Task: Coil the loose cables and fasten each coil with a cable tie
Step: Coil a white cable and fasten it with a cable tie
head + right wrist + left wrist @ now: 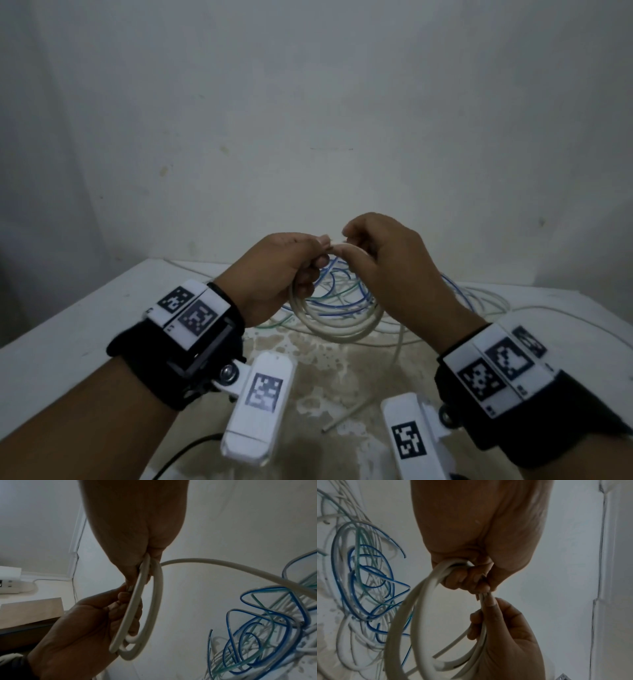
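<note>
Both my hands hold a white cable coil [337, 330] up above the table [85, 329]. The left hand [317, 262] grips the top of the coil [399, 622] in curled fingers. Close beside it, the right hand [356, 246] pinches the same bundle [150, 601] at the top. The right hand [501, 628] shows from below in the left wrist view, and the left hand [82, 628] shows at lower left in the right wrist view. A thin white end [482, 597] sits between the fingertips; I cannot tell whether it is a tie. A tail of white cable [240, 568] runs off to the right.
A tangle of blue, green and white loose cables [346, 291] [364, 581] [265, 628] lies on the table under the hands, against the wall. A short white piece [346, 416] lies on the stained near part. A black cord [185, 452] crosses the front left. A wooden block [30, 609] stands left.
</note>
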The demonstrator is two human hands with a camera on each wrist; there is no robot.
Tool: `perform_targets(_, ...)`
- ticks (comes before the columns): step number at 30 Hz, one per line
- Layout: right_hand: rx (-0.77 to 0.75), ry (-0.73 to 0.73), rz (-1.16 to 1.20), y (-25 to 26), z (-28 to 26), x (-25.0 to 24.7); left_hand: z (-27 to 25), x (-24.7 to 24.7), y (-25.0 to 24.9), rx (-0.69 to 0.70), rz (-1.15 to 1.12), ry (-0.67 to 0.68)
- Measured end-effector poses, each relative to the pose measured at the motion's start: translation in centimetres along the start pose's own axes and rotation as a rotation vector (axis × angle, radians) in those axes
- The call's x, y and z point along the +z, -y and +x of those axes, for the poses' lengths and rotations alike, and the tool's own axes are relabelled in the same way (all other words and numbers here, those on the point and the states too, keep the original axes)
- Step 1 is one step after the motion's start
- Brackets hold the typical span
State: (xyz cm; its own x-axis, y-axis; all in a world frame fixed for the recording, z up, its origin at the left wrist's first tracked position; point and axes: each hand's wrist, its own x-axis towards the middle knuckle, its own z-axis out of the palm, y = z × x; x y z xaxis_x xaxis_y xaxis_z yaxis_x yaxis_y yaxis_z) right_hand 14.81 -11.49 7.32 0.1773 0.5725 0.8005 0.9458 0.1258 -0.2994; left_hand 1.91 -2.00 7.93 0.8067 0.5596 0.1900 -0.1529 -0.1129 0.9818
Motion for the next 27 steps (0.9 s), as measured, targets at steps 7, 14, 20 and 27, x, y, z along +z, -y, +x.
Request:
perform_targets(7, 0.075, 0.105, -0.082, -0.2, -0.1, -1.1, -0.1, -0.2, 0.2, 0.120, -0.022, -0.099)
perform_targets(14, 0.197, 0.141, 0.279, 0.1, -0.4, -1.7, -0.2, -0.2, 0.3, 0.146, -0.185, -0.061)
perform_targets(20, -0.020, 0.347, 0.057, 0.8, -0.1, -1.5, -0.5, -1.3, -0.7, -0.019, 0.115, 0.105)
perform_targets(27, 0.127, 0.200, 0.135, 1.0, -0.3, -1.4, -0.7, -0.6, -1.5, -0.152, -0.117, 0.084)
